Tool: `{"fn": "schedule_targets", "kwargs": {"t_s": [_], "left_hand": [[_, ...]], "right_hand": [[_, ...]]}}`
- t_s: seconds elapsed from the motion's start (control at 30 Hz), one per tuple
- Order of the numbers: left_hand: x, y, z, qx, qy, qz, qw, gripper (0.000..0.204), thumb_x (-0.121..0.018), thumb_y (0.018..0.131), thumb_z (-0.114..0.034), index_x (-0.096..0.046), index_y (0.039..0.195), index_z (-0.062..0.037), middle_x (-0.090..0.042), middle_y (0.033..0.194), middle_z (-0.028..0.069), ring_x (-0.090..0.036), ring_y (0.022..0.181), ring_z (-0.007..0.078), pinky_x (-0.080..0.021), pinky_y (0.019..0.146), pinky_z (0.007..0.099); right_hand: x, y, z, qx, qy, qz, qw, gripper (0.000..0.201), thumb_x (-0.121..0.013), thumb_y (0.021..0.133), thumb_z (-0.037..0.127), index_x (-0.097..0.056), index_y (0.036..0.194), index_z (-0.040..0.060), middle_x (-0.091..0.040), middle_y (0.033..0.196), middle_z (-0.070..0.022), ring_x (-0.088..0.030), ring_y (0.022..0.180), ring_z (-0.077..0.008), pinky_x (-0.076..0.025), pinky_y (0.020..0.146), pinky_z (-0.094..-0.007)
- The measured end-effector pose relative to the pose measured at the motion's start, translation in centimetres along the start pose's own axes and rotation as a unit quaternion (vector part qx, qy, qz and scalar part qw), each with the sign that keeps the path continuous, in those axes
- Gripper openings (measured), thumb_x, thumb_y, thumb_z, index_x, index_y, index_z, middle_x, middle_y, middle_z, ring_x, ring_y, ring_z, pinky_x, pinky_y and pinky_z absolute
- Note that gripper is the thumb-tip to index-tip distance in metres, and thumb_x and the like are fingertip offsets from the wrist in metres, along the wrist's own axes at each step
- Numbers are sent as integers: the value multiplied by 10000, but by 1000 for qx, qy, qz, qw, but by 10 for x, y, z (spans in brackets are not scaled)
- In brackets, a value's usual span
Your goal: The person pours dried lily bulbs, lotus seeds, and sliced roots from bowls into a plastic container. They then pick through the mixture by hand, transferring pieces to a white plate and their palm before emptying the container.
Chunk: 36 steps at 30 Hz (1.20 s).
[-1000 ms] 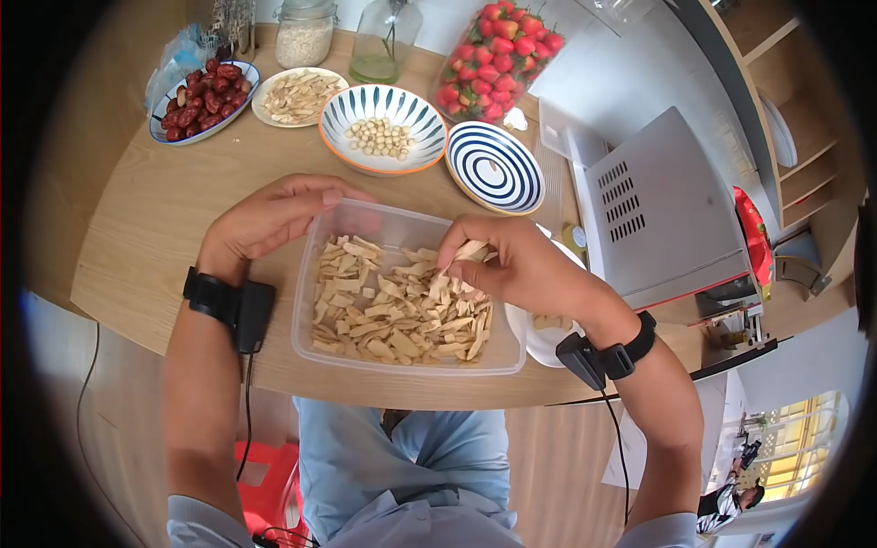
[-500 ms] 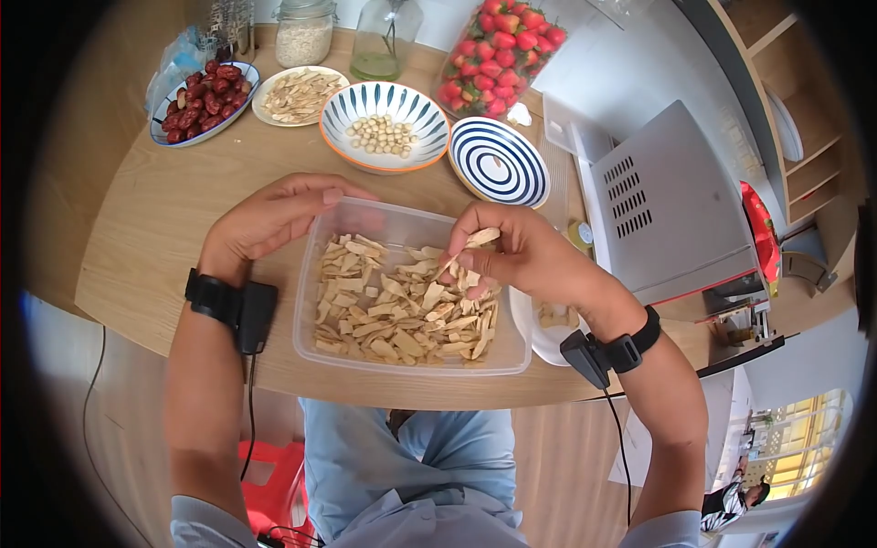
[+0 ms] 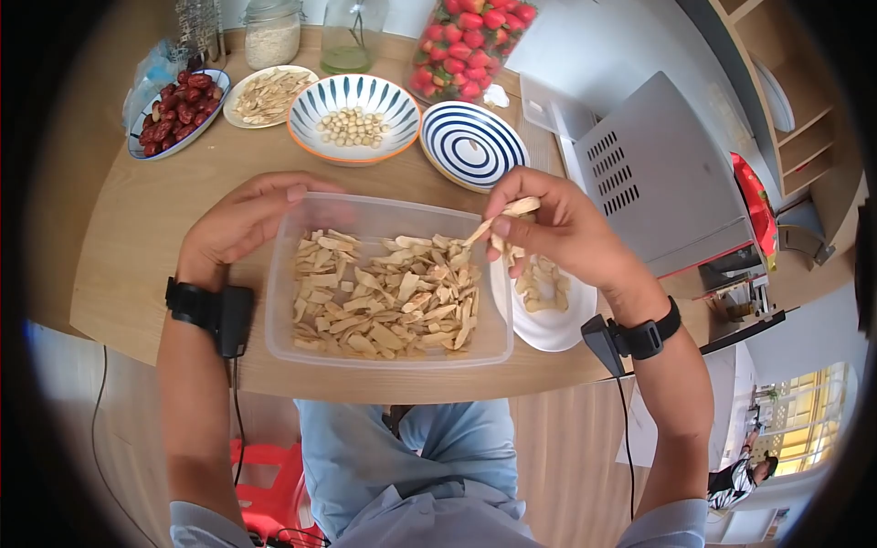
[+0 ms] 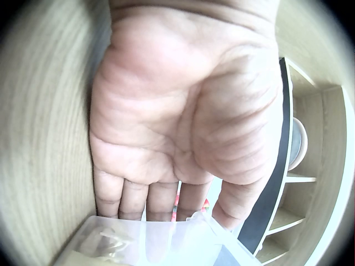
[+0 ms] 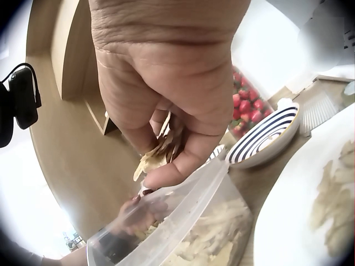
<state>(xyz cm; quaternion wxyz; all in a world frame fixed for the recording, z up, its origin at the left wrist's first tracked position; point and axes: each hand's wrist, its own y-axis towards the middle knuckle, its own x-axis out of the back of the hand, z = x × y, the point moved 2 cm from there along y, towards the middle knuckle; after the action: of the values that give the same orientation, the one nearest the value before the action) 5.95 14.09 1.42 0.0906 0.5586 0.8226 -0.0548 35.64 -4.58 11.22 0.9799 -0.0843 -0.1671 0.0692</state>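
Note:
A clear plastic container (image 3: 388,363) full of pale dried slices (image 3: 393,301) sits near the table's front edge. My left hand (image 3: 239,224) rests at its back left corner; straight fingers lie along the outside of the wall and the thumb touches the rim. In the left wrist view the fingertips show through the translucent plastic. My right hand (image 3: 565,228) pinches several dried slices (image 5: 158,155) between thumb and fingers, over the right rim. Below it, right of the container, a white plate (image 3: 557,340) bears more pale slices (image 3: 542,283).
Along the back stand a dish of red dates (image 3: 183,114), a small plate of slices (image 3: 271,96), a bowl with round pale seeds (image 3: 402,137), a blue-ringed dish (image 3: 448,164), jars, and strawberries (image 3: 461,55). A white appliance (image 3: 667,173) is at the right.
My right hand has lifted slices out of the container and moved right, toward the white plate. The left hand stays at the container's corner; the head view has shifted slightly.

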Motion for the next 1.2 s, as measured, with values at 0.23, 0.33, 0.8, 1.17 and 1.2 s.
{"fn": "schedule_targets", "kwargs": {"t_s": [0.23,0.33,0.8,1.17,1.2], "left_hand": [[1,2,8,-1,-6,-47,999,500,-587,1053,-259,-589,1396,105,-707,1307,224,-651,837,124,-517,739,248],[7,4,16,-25,-32,-14,999,500,-575,1079,-256,-570,1418,111,-673,1367,236,-662,1276,300,-484,1147,408],[10,4,20,-25,-35,-30,999,505,-598,1059,-267,-582,1379,123,-689,1330,235,-679,1249,292,-492,1138,393],[11,3,20,-20,-29,-30,999,521,-604,1056,-286,-571,1382,119,-686,1325,258,-679,1253,321,-493,1142,413],[11,3,21,-20,-29,-28,999,525,-606,1055,-290,-571,1382,119,-685,1325,262,-679,1255,324,-492,1143,416]], "right_hand": [[51,-40,-36,-83,-17,-76,994,58,-599,1056,43,-633,1102,49,-727,1084,-71,-752,950,-154,-649,691,-293],[61,-51,-52,-105,-28,-96,989,60,-596,1058,45,-637,1099,58,-739,1083,-73,-752,942,-153,-655,704,-296],[70,-55,-81,-138,-26,-126,982,58,-639,1060,111,-638,1096,66,-753,1072,-66,-743,1002,-158,-671,748,-311],[75,-56,-86,-124,-26,-143,982,59,-644,1053,91,-643,1109,75,-741,1079,-50,-739,1007,-158,-674,751,-305],[76,-57,-87,-121,-29,-143,982,62,-645,1051,89,-644,1112,76,-737,1069,-43,-738,1010,-156,-674,753,-303]]}}
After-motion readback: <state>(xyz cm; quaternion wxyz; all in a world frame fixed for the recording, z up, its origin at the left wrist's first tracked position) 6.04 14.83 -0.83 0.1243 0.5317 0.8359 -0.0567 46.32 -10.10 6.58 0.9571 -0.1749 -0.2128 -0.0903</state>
